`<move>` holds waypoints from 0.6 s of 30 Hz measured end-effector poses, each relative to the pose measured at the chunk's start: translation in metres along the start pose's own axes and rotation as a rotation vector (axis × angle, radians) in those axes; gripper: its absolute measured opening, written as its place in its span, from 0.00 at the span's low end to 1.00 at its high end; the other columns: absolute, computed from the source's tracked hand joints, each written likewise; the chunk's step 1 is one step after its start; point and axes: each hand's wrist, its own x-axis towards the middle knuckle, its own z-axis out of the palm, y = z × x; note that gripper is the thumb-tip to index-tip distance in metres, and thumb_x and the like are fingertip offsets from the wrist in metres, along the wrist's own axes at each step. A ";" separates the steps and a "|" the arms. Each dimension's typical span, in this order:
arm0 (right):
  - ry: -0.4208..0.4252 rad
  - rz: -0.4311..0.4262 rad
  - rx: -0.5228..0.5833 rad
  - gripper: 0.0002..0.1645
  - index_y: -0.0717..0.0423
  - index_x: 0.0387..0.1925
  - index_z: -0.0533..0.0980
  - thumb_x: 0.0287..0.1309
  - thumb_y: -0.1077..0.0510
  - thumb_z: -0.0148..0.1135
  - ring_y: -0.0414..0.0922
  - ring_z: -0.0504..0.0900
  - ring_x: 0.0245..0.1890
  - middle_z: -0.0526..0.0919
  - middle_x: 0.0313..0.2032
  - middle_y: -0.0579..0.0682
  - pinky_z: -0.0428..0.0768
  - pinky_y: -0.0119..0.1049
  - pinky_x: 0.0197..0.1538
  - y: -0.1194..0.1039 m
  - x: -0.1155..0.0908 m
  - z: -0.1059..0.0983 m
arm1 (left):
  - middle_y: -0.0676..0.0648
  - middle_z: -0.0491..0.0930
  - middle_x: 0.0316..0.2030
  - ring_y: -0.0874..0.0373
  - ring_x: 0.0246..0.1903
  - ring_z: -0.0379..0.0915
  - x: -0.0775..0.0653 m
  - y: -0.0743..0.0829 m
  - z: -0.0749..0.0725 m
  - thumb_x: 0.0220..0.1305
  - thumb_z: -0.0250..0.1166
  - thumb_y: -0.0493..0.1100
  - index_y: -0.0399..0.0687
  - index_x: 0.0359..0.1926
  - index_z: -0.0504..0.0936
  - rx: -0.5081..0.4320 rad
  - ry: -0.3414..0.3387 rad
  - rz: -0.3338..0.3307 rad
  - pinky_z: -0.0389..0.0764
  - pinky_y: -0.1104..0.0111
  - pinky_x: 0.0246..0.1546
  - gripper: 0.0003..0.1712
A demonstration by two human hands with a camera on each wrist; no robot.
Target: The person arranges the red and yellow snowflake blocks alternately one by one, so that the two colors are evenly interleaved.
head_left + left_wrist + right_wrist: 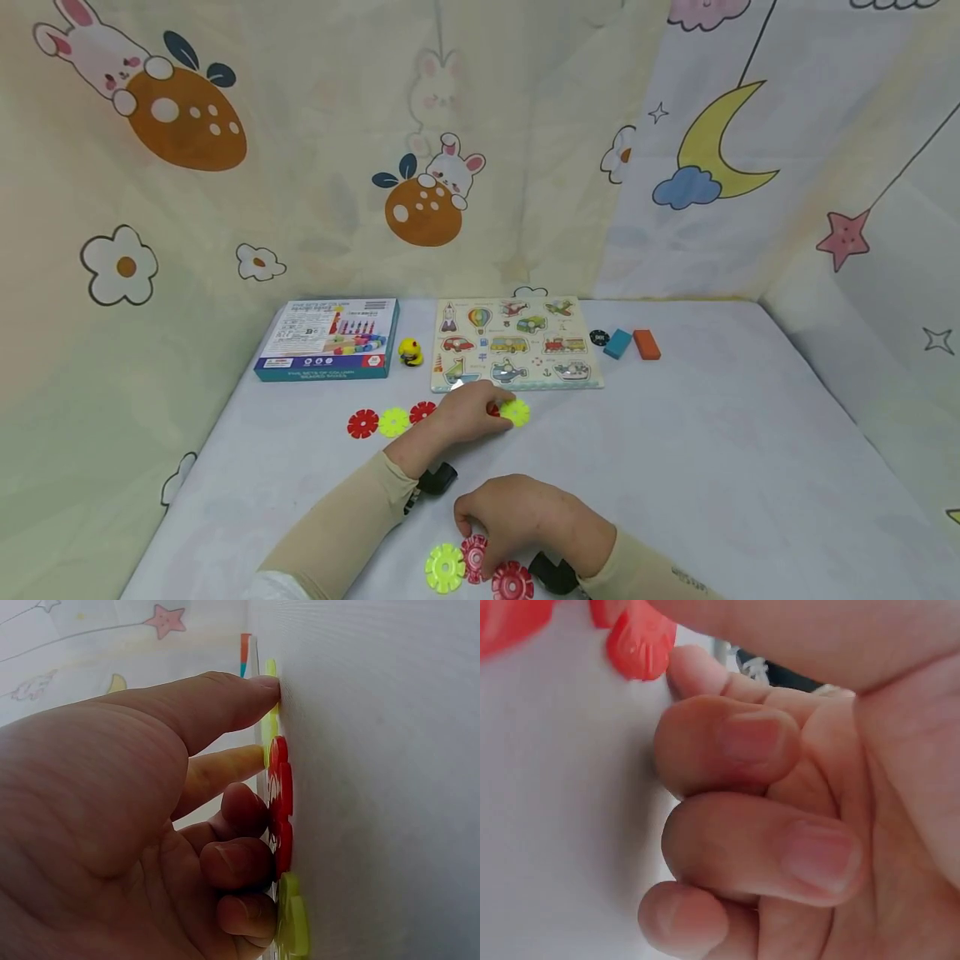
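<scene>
My left hand (471,411) pinches a yellow-green notched plastic disc (516,412) between thumb and index finger. It lies at the right end of a row of flat discs. A red disc (280,802) sits beside it in the left wrist view, under the curled other fingers, and the hand hides the row's middle. Nearer me, my right hand (536,515) holds a red notched disc (474,558) between thumb and index finger. On its left is a yellow-green disc (445,568), on its right another red one (513,582). Its other fingers are curled in the right wrist view.
Along the back stand a flat printed box (326,340), a yellow toy duck (410,352) and a picture puzzle board (517,343). A black round chip (599,337), a blue block (617,343) and an orange block (647,344) lie right of the board. Patterned cloth (315,250) hangs behind.
</scene>
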 end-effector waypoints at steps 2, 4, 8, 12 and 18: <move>0.018 0.013 -0.055 0.20 0.37 0.27 0.72 0.36 0.45 0.78 0.33 0.68 0.21 0.70 0.19 0.36 0.66 0.31 0.25 -0.004 0.000 0.001 | 0.59 0.77 0.46 0.62 0.39 0.67 0.001 -0.001 0.001 0.55 0.68 0.56 0.59 0.57 0.79 0.002 0.005 0.001 0.70 0.69 0.41 0.27; 0.015 0.021 -0.064 0.19 0.37 0.26 0.73 0.37 0.46 0.78 0.33 0.68 0.21 0.71 0.19 0.35 0.67 0.30 0.25 -0.008 -0.001 0.001 | 0.59 0.77 0.47 0.63 0.39 0.67 0.001 -0.002 0.002 0.55 0.68 0.56 0.60 0.57 0.79 0.004 0.009 0.002 0.70 0.69 0.41 0.27; -0.018 0.006 0.033 0.15 0.39 0.24 0.73 0.43 0.50 0.75 0.33 0.69 0.21 0.71 0.18 0.36 0.68 0.30 0.25 -0.010 -0.004 -0.001 | 0.59 0.77 0.47 0.63 0.40 0.67 0.001 -0.003 0.003 0.55 0.68 0.56 0.60 0.57 0.79 0.001 0.007 0.003 0.70 0.69 0.42 0.27; -0.045 -0.061 0.184 0.11 0.42 0.20 0.74 0.48 0.53 0.71 0.33 0.69 0.21 0.71 0.17 0.37 0.68 0.29 0.24 -0.005 -0.009 -0.008 | 0.59 0.77 0.47 0.63 0.40 0.67 0.001 -0.003 0.003 0.55 0.68 0.56 0.59 0.56 0.79 -0.001 0.006 0.010 0.70 0.69 0.42 0.27; 0.029 -0.114 0.379 0.05 0.44 0.28 0.78 0.51 0.56 0.68 0.34 0.75 0.21 0.76 0.21 0.38 0.76 0.30 0.27 0.007 -0.022 -0.031 | 0.59 0.77 0.43 0.62 0.38 0.67 0.001 -0.003 0.002 0.55 0.68 0.56 0.59 0.57 0.79 0.005 0.005 0.008 0.70 0.69 0.38 0.27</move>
